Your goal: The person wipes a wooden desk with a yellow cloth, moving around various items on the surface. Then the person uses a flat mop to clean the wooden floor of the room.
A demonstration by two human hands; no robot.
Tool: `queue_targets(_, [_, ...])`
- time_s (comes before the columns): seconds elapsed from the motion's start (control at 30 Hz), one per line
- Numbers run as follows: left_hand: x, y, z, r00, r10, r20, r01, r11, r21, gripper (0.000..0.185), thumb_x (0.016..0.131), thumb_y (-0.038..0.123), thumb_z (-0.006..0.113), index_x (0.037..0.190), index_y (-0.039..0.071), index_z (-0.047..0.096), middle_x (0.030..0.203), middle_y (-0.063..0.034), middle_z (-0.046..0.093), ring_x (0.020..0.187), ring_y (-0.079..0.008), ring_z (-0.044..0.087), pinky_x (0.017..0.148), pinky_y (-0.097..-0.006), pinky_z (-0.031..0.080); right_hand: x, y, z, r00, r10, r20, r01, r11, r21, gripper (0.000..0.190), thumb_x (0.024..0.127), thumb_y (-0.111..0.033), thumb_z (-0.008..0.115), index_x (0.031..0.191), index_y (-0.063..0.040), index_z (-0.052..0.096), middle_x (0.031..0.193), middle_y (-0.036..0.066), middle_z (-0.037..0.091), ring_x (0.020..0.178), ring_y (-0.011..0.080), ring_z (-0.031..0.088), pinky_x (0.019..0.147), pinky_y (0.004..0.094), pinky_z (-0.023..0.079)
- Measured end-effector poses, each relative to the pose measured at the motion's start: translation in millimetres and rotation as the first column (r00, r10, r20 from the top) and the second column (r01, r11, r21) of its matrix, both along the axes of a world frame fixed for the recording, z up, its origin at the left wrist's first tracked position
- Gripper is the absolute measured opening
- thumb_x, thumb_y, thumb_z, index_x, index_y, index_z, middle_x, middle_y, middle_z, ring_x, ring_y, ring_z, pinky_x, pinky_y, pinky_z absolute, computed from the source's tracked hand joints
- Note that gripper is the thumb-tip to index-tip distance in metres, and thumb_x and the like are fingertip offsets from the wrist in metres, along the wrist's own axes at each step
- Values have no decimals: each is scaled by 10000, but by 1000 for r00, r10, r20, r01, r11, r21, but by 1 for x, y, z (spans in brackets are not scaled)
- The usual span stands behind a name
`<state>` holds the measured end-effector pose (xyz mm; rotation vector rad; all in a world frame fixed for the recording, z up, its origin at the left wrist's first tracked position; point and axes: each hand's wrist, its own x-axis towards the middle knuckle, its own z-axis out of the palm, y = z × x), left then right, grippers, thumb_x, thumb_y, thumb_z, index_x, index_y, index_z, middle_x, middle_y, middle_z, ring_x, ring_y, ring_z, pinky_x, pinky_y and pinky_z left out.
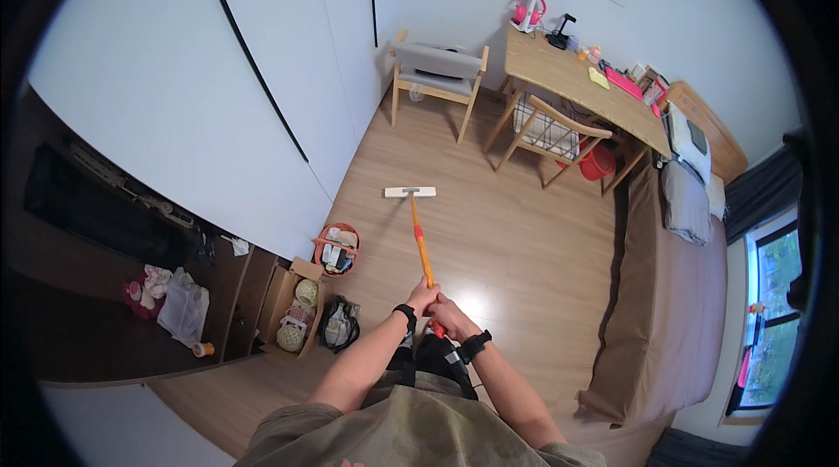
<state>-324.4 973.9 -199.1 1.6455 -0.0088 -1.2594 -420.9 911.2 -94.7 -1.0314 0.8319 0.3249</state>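
Both my hands are closed around the orange pole of a long-handled floor brush. My left hand grips higher on the pole, while my right hand holds it just below, near the red end grip. The pole slants away from my body towards the white brush head, which rests on the wood-look floor. Short bristles show faintly along the head's near edge. Dark bands circle both wrists.
Left of me are an orange basket of bottles, a cardboard box, a bag and an open wardrobe. A grey chair, wooden chair, desk and red bucket stand ahead. The bed is right.
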Motion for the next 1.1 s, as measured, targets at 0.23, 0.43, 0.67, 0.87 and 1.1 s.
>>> queue_targets(0.23, [54, -52, -4, 996, 78, -47, -79, 997, -10, 496, 935, 204, 555, 1393, 119, 386, 961, -107, 602, 779, -210, 620, 628, -358, 523, 55, -59, -34, 998, 70, 5, -70, 998, 7, 308, 905, -18, 486, 1208, -28, 436, 875, 99, 586, 565, 159, 553, 480, 291, 475])
queue_targets(0.43, [109, -113, -16, 982, 171, -83, -171, 985, 14, 511, 936, 189, 543, 1414, 163, 365, 934, -77, 563, 754, -192, 589, 573, -338, 505, 115, -124, -38, 992, 125, 30, -126, 992, 20, 378, 901, -9, 482, 1273, -30, 414, 940, 100, 594, 603, 180, 562, 515, 301, 490])
queue_targets(0.67, [169, -162, -33, 986, 169, -8, -169, 984, 48, 473, 936, 141, 533, 1394, 162, 417, 898, -48, 533, 758, -158, 558, 602, -328, 491, 175, -182, -41, 983, 178, 54, -181, 983, 43, 401, 912, -25, 492, 1304, -47, 414, 1016, 104, 576, 688, 184, 566, 571, 310, 511])
queue_targets(0.87, [208, -177, -27, 986, 168, -12, -168, 986, 6, 535, 917, 140, 552, 1425, 199, 395, 905, -64, 553, 748, -179, 565, 587, -347, 491, 208, -191, -49, 992, 49, 120, -65, 989, 136, 428, 920, -30, 470, 1338, -82, 393, 1028, 98, 581, 713, 179, 568, 552, 294, 499])
queue_targets(1.1, [243, -193, -2, 993, 119, 1, -118, 988, 101, 504, 930, 177, 536, 1409, 196, 379, 925, -93, 579, 696, -200, 570, 443, -348, 458, 244, -203, -50, 1000, -7, 5, 6, 970, 242, 287, 1002, -116, 382, 1282, -161, 422, 802, 48, 570, 567, 148, 523, 468, 286, 460])
